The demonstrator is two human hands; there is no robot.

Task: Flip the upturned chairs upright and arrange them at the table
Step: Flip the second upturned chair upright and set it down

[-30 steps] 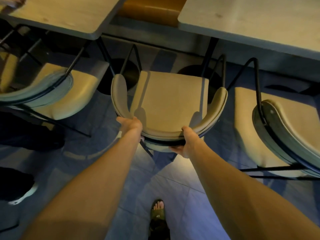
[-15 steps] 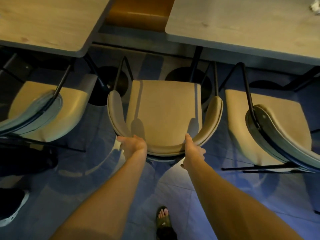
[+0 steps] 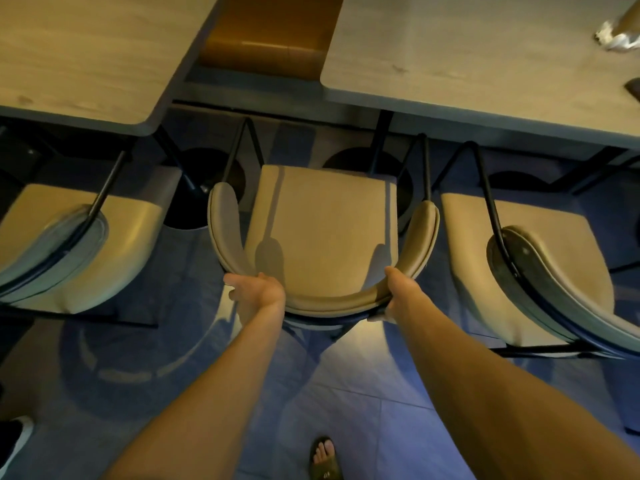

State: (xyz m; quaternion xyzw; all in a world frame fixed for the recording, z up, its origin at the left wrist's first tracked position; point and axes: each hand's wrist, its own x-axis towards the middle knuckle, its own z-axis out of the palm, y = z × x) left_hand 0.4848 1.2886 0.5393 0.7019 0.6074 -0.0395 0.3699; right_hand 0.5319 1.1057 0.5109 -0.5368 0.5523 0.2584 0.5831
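A beige padded chair (image 3: pixel 322 230) with a curved backrest stands upright on the floor, facing the gap between two light wooden tables, the left table (image 3: pixel 79 57) and the right table (image 3: pixel 485 64). My left hand (image 3: pixel 256 289) grips the backrest's left rear curve. My right hand (image 3: pixel 398 292) holds the right rear curve, fingers wrapped under the rim. Two matching chairs flank it: the left chair (image 3: pixel 114 251) and the right chair (image 3: pixel 512 271), both upright and angled toward the tables.
Black round table bases (image 3: pixel 204 181) stand under the tables. A brown bench seat (image 3: pixel 270 32) lies beyond the gap. Crumpled foil (image 3: pixel 616 39) rests on the right table. My sandalled foot (image 3: pixel 325 459) is on the tiled floor. Someone's shoe (image 3: pixel 14 441) shows at the lower left.
The chair has slid forward toward the tables, with both hands staying on its backrest. My view has shifted forward with it.
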